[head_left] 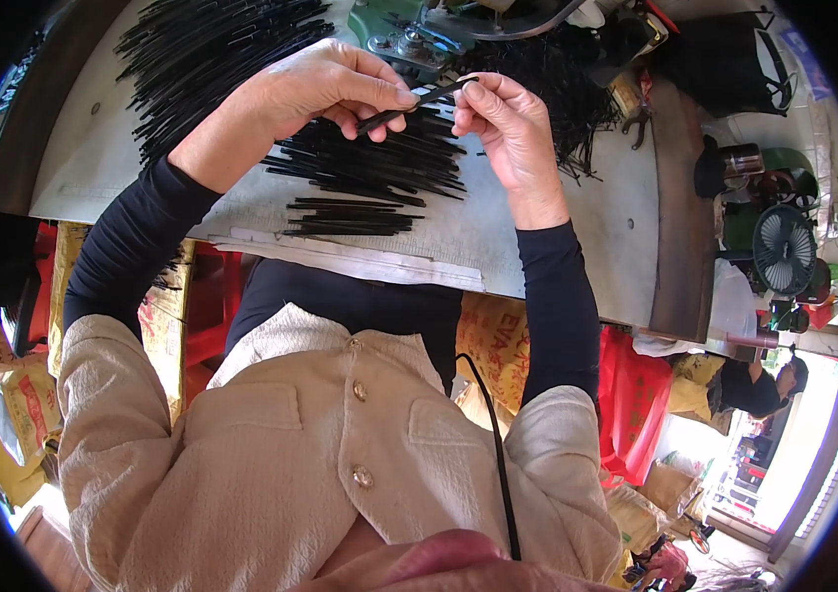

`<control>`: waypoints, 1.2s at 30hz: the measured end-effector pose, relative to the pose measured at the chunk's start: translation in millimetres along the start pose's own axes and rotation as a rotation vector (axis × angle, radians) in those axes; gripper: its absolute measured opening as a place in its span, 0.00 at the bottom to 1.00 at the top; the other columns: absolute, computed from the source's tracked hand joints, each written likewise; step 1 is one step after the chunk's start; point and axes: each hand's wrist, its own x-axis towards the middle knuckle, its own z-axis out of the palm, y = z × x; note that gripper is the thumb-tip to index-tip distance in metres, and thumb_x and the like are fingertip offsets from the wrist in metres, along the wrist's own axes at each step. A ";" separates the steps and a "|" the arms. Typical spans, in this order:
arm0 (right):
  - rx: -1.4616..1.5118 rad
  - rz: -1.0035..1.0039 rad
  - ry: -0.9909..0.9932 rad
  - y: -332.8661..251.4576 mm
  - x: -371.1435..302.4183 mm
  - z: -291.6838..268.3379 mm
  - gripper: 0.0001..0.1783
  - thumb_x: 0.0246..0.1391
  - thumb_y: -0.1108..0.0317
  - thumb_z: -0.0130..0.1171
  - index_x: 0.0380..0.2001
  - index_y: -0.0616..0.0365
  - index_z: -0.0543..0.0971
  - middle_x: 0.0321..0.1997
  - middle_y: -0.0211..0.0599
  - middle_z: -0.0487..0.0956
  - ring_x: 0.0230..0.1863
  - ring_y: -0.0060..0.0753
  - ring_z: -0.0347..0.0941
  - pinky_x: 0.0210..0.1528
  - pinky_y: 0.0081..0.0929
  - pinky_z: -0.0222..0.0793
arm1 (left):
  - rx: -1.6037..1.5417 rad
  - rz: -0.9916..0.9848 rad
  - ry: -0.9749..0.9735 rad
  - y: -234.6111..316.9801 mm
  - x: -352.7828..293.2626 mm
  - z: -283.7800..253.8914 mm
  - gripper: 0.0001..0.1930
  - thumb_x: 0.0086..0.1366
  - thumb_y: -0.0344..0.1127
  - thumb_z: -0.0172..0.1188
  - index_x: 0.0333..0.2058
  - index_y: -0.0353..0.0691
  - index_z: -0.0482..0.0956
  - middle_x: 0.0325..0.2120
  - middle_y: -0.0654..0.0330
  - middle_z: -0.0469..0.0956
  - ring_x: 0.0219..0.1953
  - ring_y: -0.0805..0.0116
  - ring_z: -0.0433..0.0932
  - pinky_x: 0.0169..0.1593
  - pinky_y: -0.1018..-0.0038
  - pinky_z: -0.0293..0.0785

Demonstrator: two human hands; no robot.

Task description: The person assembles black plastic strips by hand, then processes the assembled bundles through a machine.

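Note:
Between my two hands a thin black strip (pixel 437 94) is held slantwise above the table. My left hand (pixel 315 89) pinches its lower end between thumb and fingers. The upper end is in a pinch of my right hand (pixel 510 123), thumb against forefinger. Right below lies a pile of straight black strips (pixel 369 163), with a smaller row of strips (pixel 355 217) nearer to me. A large heap of the same strips (pixel 202 69) spreads to the left of my left hand. Beyond my right hand is a tangled black heap (pixel 572 109).
A green machine (pixel 404 39) with metal parts stands at the far side of the pale table (pixel 601 237). Pliers (pixel 639 123) lie near its right edge. Past that edge are a fan (pixel 784 249) and a red bag (pixel 631 405). Another person (pixel 749 385) is at far right.

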 end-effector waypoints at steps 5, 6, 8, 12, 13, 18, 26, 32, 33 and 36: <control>0.000 0.058 -0.081 -2.1 -1.2 -7.4 0.08 0.55 0.70 0.60 0.37 0.62 0.79 0.30 0.36 0.78 0.26 0.24 0.74 0.29 0.22 0.74 | -0.004 -0.003 0.002 -4.1 -3.8 6.0 0.10 0.58 0.40 0.64 0.31 0.38 0.84 0.18 0.67 0.76 0.17 0.79 0.73 0.19 0.85 0.69; 0.011 0.065 -0.080 -2.1 -1.8 -7.6 0.09 0.54 0.69 0.60 0.37 0.63 0.79 0.30 0.37 0.79 0.27 0.25 0.76 0.30 0.22 0.76 | -0.005 -0.002 -0.001 -4.2 -3.6 6.2 0.10 0.58 0.40 0.64 0.31 0.38 0.84 0.18 0.67 0.76 0.17 0.79 0.73 0.19 0.85 0.69; 0.022 0.071 -0.081 -3.2 -1.6 -2.3 0.11 0.54 0.67 0.61 0.36 0.64 0.78 0.30 0.38 0.80 0.28 0.26 0.78 0.31 0.23 0.77 | 0.009 -0.011 -0.001 -4.0 -3.9 4.3 0.11 0.58 0.41 0.64 0.31 0.38 0.83 0.18 0.67 0.76 0.18 0.80 0.73 0.19 0.86 0.69; 0.048 0.106 -0.002 0.5 -8.1 15.5 0.11 0.54 0.67 0.61 0.36 0.64 0.78 0.32 0.40 0.80 0.30 0.29 0.78 0.31 0.23 0.78 | 0.035 0.056 0.080 0.2 -4.6 11.7 0.11 0.58 0.40 0.64 0.32 0.37 0.83 0.19 0.66 0.77 0.19 0.80 0.73 0.19 0.86 0.69; 0.008 0.120 0.023 2.2 -11.1 17.5 0.11 0.54 0.67 0.61 0.35 0.64 0.77 0.33 0.41 0.80 0.31 0.29 0.79 0.31 0.23 0.78 | 0.081 0.101 0.103 0.1 -6.2 16.1 0.12 0.58 0.41 0.65 0.32 0.36 0.83 0.19 0.65 0.76 0.18 0.80 0.73 0.19 0.85 0.69; -0.074 0.141 0.024 -10.1 -13.7 20.6 0.10 0.55 0.67 0.59 0.34 0.64 0.76 0.32 0.43 0.80 0.31 0.31 0.79 0.32 0.23 0.78 | 0.203 0.146 0.083 3.1 -6.4 13.4 0.12 0.60 0.38 0.62 0.33 0.34 0.83 0.19 0.65 0.77 0.20 0.80 0.74 0.19 0.84 0.69; -0.176 0.205 -0.022 -20.6 -17.6 28.0 0.09 0.55 0.67 0.58 0.33 0.64 0.77 0.30 0.44 0.80 0.29 0.31 0.79 0.31 0.21 0.77 | 0.250 0.117 -0.022 16.4 -10.2 3.7 0.11 0.61 0.37 0.61 0.34 0.32 0.81 0.22 0.62 0.80 0.22 0.78 0.78 0.22 0.85 0.73; -0.323 0.403 -0.180 -46.2 -32.2 14.9 0.09 0.53 0.67 0.57 0.31 0.64 0.77 0.29 0.40 0.80 0.26 0.28 0.78 0.30 0.19 0.75 | 0.416 0.065 -0.014 13.1 -10.4 -16.6 0.10 0.61 0.34 0.59 0.34 0.31 0.80 0.22 0.62 0.79 0.22 0.78 0.78 0.24 0.83 0.74; -0.345 0.383 -0.147 -52.9 -32.8 16.1 0.08 0.52 0.69 0.57 0.30 0.63 0.77 0.29 0.40 0.81 0.26 0.27 0.78 0.30 0.19 0.74 | 0.534 0.103 0.057 12.2 -9.9 -16.6 0.10 0.61 0.34 0.59 0.34 0.32 0.80 0.22 0.61 0.79 0.22 0.77 0.78 0.25 0.82 0.74; -0.595 0.252 -0.081 -73.5 -31.4 10.3 0.06 0.51 0.70 0.58 0.29 0.62 0.77 0.28 0.39 0.81 0.26 0.27 0.78 0.30 0.19 0.75 | 0.742 0.235 0.207 -9.7 -2.0 -21.8 0.10 0.61 0.36 0.60 0.34 0.34 0.81 0.23 0.59 0.79 0.21 0.71 0.77 0.29 0.78 0.75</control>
